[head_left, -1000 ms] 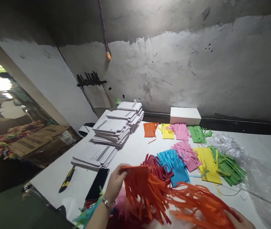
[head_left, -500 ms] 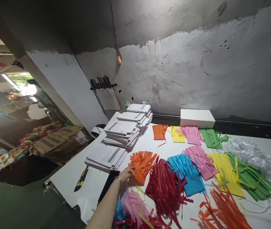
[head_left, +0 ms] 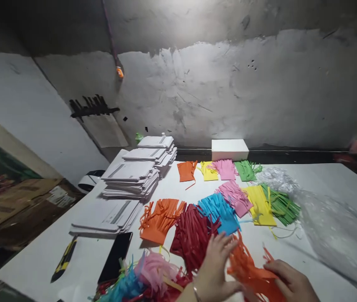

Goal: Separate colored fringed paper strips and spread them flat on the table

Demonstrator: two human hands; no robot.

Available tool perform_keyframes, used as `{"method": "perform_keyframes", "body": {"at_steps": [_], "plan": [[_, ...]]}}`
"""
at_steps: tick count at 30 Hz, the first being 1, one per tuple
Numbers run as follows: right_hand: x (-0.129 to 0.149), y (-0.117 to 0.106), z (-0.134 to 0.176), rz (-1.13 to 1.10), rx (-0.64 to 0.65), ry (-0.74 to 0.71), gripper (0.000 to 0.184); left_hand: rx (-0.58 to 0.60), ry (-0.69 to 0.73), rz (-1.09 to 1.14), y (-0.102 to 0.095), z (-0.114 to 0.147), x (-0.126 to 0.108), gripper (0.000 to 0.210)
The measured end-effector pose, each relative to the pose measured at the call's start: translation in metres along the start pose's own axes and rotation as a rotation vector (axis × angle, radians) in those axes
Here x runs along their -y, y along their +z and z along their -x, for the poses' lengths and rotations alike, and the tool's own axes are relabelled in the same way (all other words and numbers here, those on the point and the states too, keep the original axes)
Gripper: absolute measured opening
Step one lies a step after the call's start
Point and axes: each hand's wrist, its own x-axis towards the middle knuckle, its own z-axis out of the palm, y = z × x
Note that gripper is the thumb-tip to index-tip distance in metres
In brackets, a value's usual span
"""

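My left hand (head_left: 216,268), with a bracelet at the wrist, is open over the near side of the table, its fingers stretched beside the strips of an orange paper fringe (head_left: 244,264). Whether its fingertips touch the strips I cannot tell. On the right, my right hand (head_left: 291,280) is closed on that same fringe. A dark red fringe bundle (head_left: 191,237) lies just beyond my left hand. Another orange fringe (head_left: 160,222) lies flat to its left. Behind are a blue fringe (head_left: 220,212), a pink fringe (head_left: 235,197) and a yellow fringe (head_left: 261,205).
Stacks of white printed sheets (head_left: 128,178) stand at the left. Nearer are a black phone (head_left: 115,256) and a yellow-black cutter (head_left: 64,259). A tangled colourful pile (head_left: 153,274) sits at the front. Clear plastic (head_left: 338,235) covers the right; a white box (head_left: 229,149) stands behind.
The view has turned right. My left hand has left the left orange fringe and moved right. My right hand has come into view, holding the near orange fringe.
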Motion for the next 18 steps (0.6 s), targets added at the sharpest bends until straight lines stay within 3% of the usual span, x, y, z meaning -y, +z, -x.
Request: {"method": "perform_keyframes", "body": {"at_steps": [1, 3, 5, 8, 13, 15, 18], "plan": [[0.008, 0.002, 0.002, -0.016, 0.008, -0.067, 0.025, 0.053, 0.041, -0.039, 0.020, -0.008, -0.014, 0.090], [0.016, 0.004, 0.007, -0.036, 0.016, -0.148, 0.029, 0.133, 0.022, -0.139, 0.051, -0.025, -0.033, 0.061], [0.011, 0.005, 0.012, -0.024, -0.043, -0.129, 0.038, 0.156, -0.022, -0.234, 0.071, -0.037, -0.043, 0.039], [-0.020, 0.012, 0.017, -0.035, -0.126, -0.013, 0.050, 0.117, -0.014, -0.346, 0.091, -0.046, -0.049, 0.027], [-0.091, 0.023, 0.020, -0.035, -0.055, 0.026, 0.032, 0.202, -0.027, -0.398, 0.126, -0.049, -0.047, 0.019], [-0.113, 0.012, 0.018, 0.090, -0.123, -0.036, 0.034, 0.226, -0.042, -0.415, 0.136, -0.049, -0.045, 0.018], [-0.134, -0.029, 0.009, 0.316, -0.282, -0.279, 0.040, 0.129, -0.024, -0.489, 0.142, -0.047, -0.050, 0.014]]}}
